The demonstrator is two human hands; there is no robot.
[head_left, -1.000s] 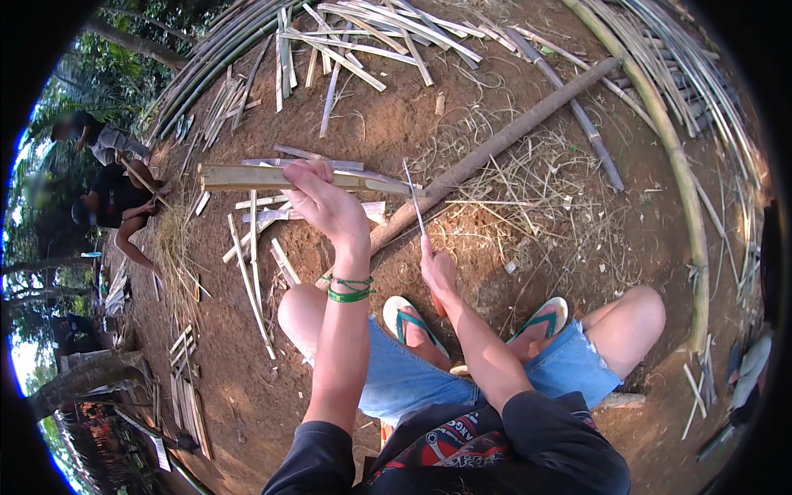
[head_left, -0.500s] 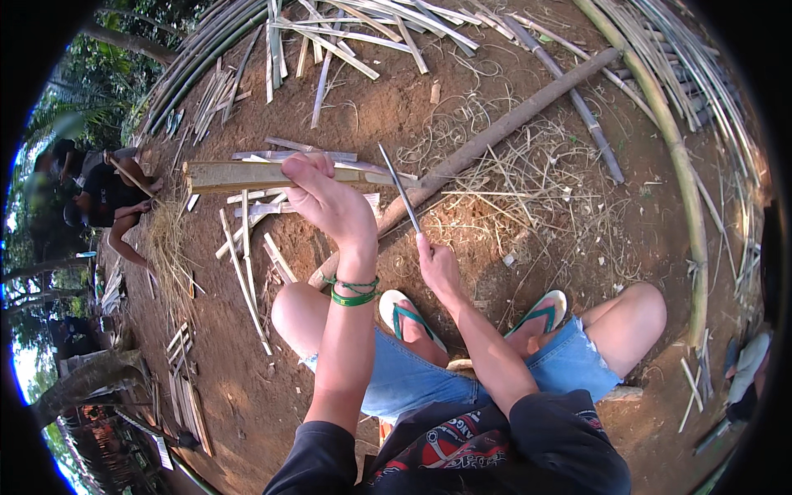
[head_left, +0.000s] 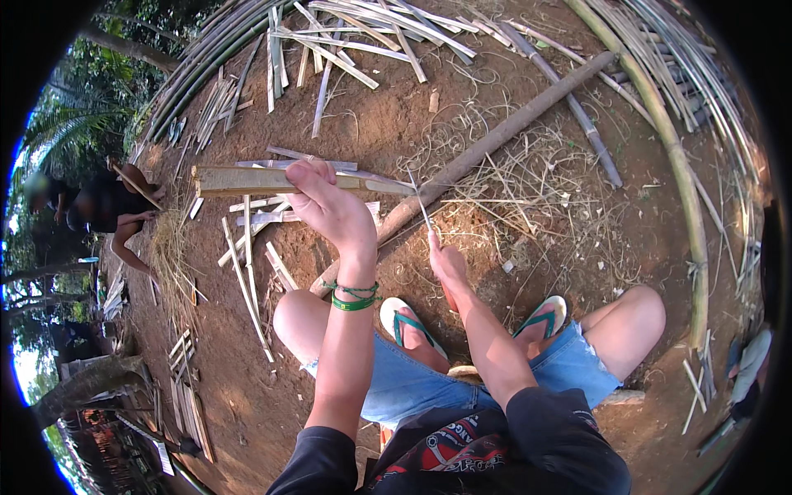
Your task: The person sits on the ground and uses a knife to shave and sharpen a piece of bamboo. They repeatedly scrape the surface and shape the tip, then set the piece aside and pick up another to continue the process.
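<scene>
My left hand [head_left: 330, 202] is closed round a split bamboo piece [head_left: 239, 181], holding it level across the front of me. Its thick end points left; the pale, thinner end reaches right, over a brown pole [head_left: 487, 147] lying on the ground. My right hand [head_left: 449, 266] grips a long-bladed knife [head_left: 424, 206], its orange handle partly showing below the fist. The blade points up and away, seen edge-on, and meets or crosses the strip's right end. Whether they touch I cannot tell for sure.
Pale shavings [head_left: 536, 198] litter the dirt beyond my feet in flip-flops [head_left: 540, 318]. Split bamboo strips [head_left: 355, 37] lie in piles at the far side. A thick bamboo pole [head_left: 685, 181] runs along the right. Another person [head_left: 107, 202] sits at the left, holding a stick.
My right hand has moved slightly right and down, and the knife has turned more upright, its tip now by the strip's right end. The left hand has barely shifted.
</scene>
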